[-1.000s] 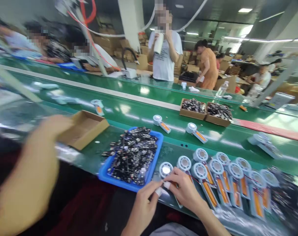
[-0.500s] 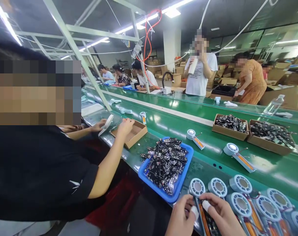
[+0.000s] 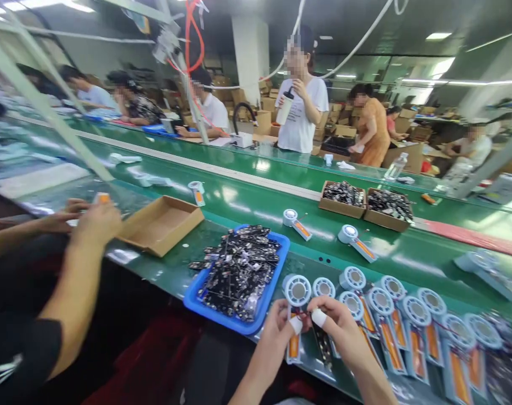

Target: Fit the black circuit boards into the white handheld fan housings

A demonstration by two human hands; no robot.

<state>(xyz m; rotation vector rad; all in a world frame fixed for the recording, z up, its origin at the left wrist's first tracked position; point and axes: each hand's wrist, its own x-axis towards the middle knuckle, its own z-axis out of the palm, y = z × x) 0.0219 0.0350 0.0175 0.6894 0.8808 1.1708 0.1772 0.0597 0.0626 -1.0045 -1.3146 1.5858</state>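
My left hand (image 3: 277,333), with a white wrap on its thumb, is closed at the neck of a light blue fan-shaped housing (image 3: 298,290) with an orange strip in its handle. Beside it my right hand (image 3: 334,322), its thumb also wrapped in white, pinches the top of a narrow black circuit board (image 3: 322,343), which hangs down at a slant. The fingertips of both hands nearly meet below the round head. Several similar housings (image 3: 381,302) stand close together to the right. Left of my hands is a blue tray (image 3: 284,253) heaped with black boards (image 3: 239,275).
A cardboard box (image 3: 165,225) lies beyond the blue tray, next to a co-worker's arms (image 3: 81,264). On the green conveyor (image 3: 256,216) are spaced housings (image 3: 357,243) and two boxes of boards (image 3: 343,198). Other people sit or stand across the line.
The view has swung right, showing more housings. The black board now hangs apart from the housing's handle, in my right hand. The co-worker's far hand has moved from the cardboard box to the other hand.
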